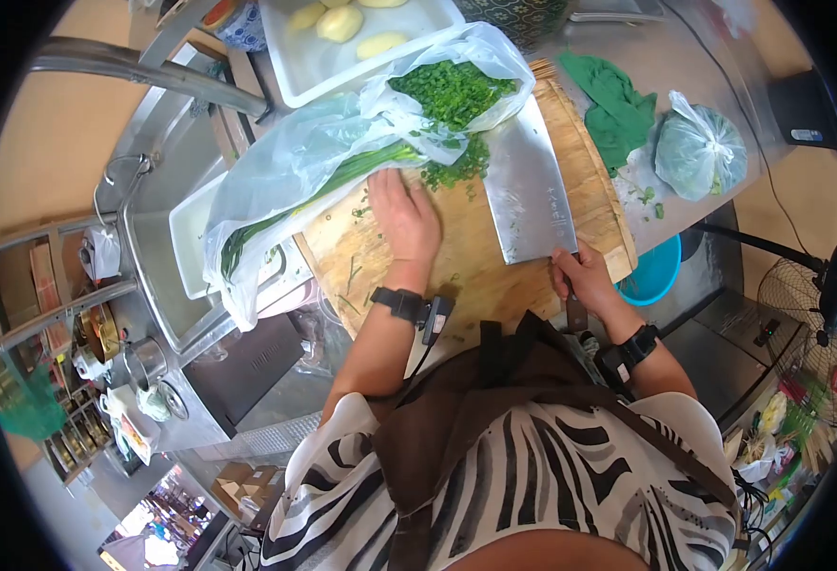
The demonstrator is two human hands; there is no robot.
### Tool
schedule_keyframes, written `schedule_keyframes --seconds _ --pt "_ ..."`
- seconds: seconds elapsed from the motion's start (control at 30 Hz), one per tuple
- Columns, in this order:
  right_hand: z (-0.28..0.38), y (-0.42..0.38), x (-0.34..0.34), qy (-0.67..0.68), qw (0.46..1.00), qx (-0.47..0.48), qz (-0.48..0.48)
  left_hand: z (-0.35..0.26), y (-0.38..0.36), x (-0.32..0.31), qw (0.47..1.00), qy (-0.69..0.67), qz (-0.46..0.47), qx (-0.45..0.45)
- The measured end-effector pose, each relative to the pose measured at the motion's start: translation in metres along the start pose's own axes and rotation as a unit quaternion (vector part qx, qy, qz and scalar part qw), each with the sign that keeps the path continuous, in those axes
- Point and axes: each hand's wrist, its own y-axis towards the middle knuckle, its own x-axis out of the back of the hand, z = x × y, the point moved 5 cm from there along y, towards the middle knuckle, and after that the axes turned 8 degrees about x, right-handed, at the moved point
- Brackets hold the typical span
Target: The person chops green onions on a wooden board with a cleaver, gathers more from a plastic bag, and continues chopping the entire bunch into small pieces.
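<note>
My right hand (587, 279) is closed around the handle of a broad cleaver (532, 186), whose blade lies over the wooden cutting board (485, 285). My left hand (405, 217) rests on the board with its fingers stretched out, tips against the lower edge of a bundle of long scallions (342, 171). A clear plastic bag (290, 157) covers most of the scallions. Beyond the blade's left side, a heap of chopped scallions (452, 92) sits in an open plastic bag, and more chopped pieces (458, 164) lie on the board just below it.
A white tray (295, 81) with peeled potatoes (339, 24) stands behind the board. To the right are a green cloth (610, 105), a tied plastic bag (702, 147) and a blue basin (654, 271). A sink (157, 228) is on the left; a fan (804, 295) stands far right.
</note>
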Motion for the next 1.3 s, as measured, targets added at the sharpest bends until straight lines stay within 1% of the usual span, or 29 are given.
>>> schedule_keyframes --seconds 0.07,0.13,0.2,0.23,0.3,0.33,0.4,0.43,0.5,0.53,0.6,0.73,0.8,0.83,0.87,0.93,0.97,1.0,1.03,1.07,1.1,1.13,1.2,1.27,1.3 --pt "-0.003 -0.002 -0.009 -0.006 1.0 -0.002 0.011 -0.004 0.006 -0.004 0.999 -0.03 0.011 0.006" --pt "-0.007 -0.003 -0.018 -0.009 1.0 -0.002 0.019 -0.005 0.009 -0.007 0.999 -0.031 0.022 0.014" --pt "-0.009 -0.005 -0.029 -0.059 0.997 0.008 0.043 -0.005 0.01 -0.009 0.998 -0.052 0.024 0.023" --pt "-0.01 -0.007 -0.036 -0.058 0.997 0.008 0.043 -0.005 0.009 -0.009 0.998 -0.051 0.024 0.022" --pt "-0.015 -0.01 -0.054 -0.079 0.994 -0.043 0.065 -0.002 0.008 -0.01 0.996 -0.07 0.043 0.033" --pt "-0.02 -0.009 -0.06 -0.077 0.994 -0.043 0.068 0.0 0.007 -0.01 0.996 -0.067 0.042 0.033" --pt "-0.031 -0.007 -0.077 -0.095 0.988 -0.033 0.116 0.003 0.006 -0.008 0.993 -0.106 0.028 0.036" --pt "-0.032 -0.008 -0.08 -0.093 0.988 -0.032 0.118 0.004 0.005 -0.005 0.994 -0.102 0.027 0.035" --pt "-0.027 -0.011 -0.083 -0.056 0.991 -0.016 0.125 0.008 0.001 -0.002 0.979 -0.18 0.048 0.08" --pt "-0.025 -0.013 -0.081 -0.056 0.991 -0.016 0.124 0.007 -0.002 0.001 0.979 -0.18 0.048 0.08" --pt "-0.022 -0.019 -0.078 -0.121 0.976 -0.022 0.182 0.006 -0.012 0.006 0.973 -0.206 0.053 0.093" --pt "-0.02 -0.041 -0.069 -0.141 0.973 -0.008 0.182 -0.009 -0.034 0.023 0.972 -0.215 0.036 0.091" --pt "-0.016 -0.055 -0.063 -0.05 0.987 -0.045 0.145 -0.031 -0.032 0.035 0.982 -0.182 0.014 0.05" --pt "-0.01 -0.056 -0.059 -0.052 0.988 -0.042 0.138 -0.042 -0.026 0.037 0.983 -0.182 0.008 0.033" --pt "-0.002 -0.056 -0.057 -0.039 0.99 -0.024 0.136 -0.051 -0.016 0.036 0.982 -0.188 0.007 0.029" --pt "0.016 -0.052 -0.053 -0.028 0.991 0.0 0.132 -0.075 0.011 0.029 0.985 -0.17 0.009 -0.027" --pt "0.028 -0.046 -0.05 -0.021 0.994 0.017 0.108 -0.088 0.026 0.025 0.988 -0.148 0.005 -0.051" --pt "0.038 -0.04 -0.047 -0.013 0.996 0.033 0.084 -0.094 0.041 0.017 0.987 -0.151 0.003 -0.055" --pt "0.045 -0.032 -0.046 -0.013 0.996 0.037 0.082 -0.101 0.057 0.009 0.985 -0.149 -0.014 -0.08" --pt "0.053 -0.023 -0.042 -0.02 0.997 0.048 0.06 -0.107 0.073 0.001 0.983 -0.146 -0.032 -0.105" --pt "0.059 -0.017 -0.038 -0.026 0.997 0.057 0.038 -0.108 0.088 -0.009 0.983 -0.145 -0.033 -0.108" --pt "0.062 -0.014 -0.034 -0.024 0.997 0.059 0.038 -0.105 0.103 -0.021 0.981 -0.159 -0.022 -0.111" --pt "0.062 -0.009 -0.025 0.01 0.999 0.038 0.008 -0.094 0.132 -0.046 0.979 -0.168 -0.007 -0.115" --pt "0.051 -0.012 -0.01 0.005 1.0 0.031 0.001 -0.082 0.143 -0.073 0.977 -0.111 0.033 -0.177" --pt "0.044 -0.017 -0.001 -0.007 1.0 0.027 -0.008 -0.082 0.144 -0.074 0.978 -0.107 0.039 -0.172"
